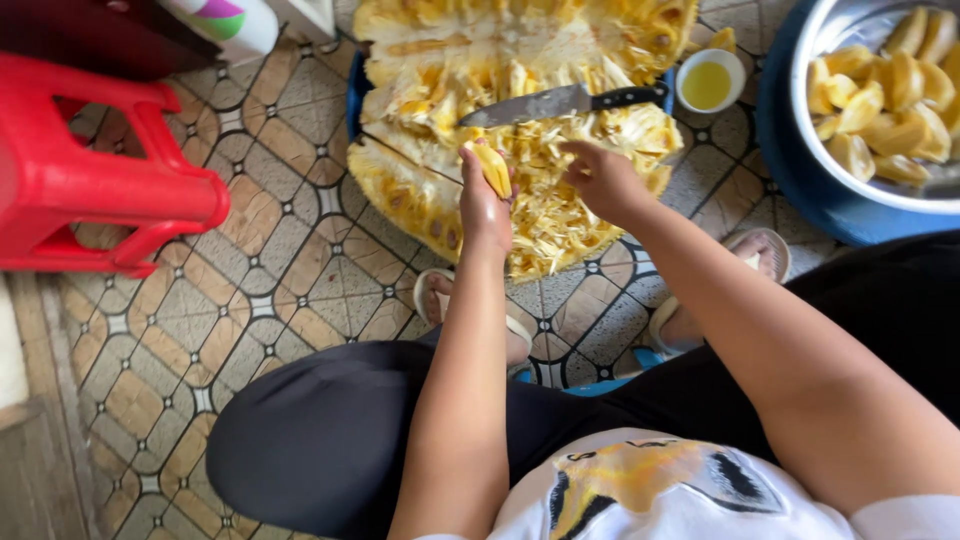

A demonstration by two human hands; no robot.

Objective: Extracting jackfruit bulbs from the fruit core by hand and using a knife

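A: What is the biggest thing in the scene?

B: The opened jackfruit [520,130], lying cut in halves on the patterned tile floor [280,270] in front of the seated person. To the far right stands a metal bowl [830,130] with cleaned yellow pods [880,110] inside. To the left is a red plastic stool [90,170].

A: And the smaller things?

B: A knife [560,102] rests across the fruit, with nobody holding it. A small white cup [709,80] with yellow liquid stands between the fruit and the bowl.

A: What do the hands do?

B: The left hand [484,205] has its fingers closed around one yellow pod [492,166], held upright just above the near half. The right hand [600,178] hovers over the fibres just beside it; its fingers are loosely bent and hold nothing that can be seen.

A: Which step is it?

B: It looks like pods are being pulled from the fruit one by one. The held pod seems free already. The next move probably needs a long reach to the far right, to the bowl, without squeezing the soft pod.
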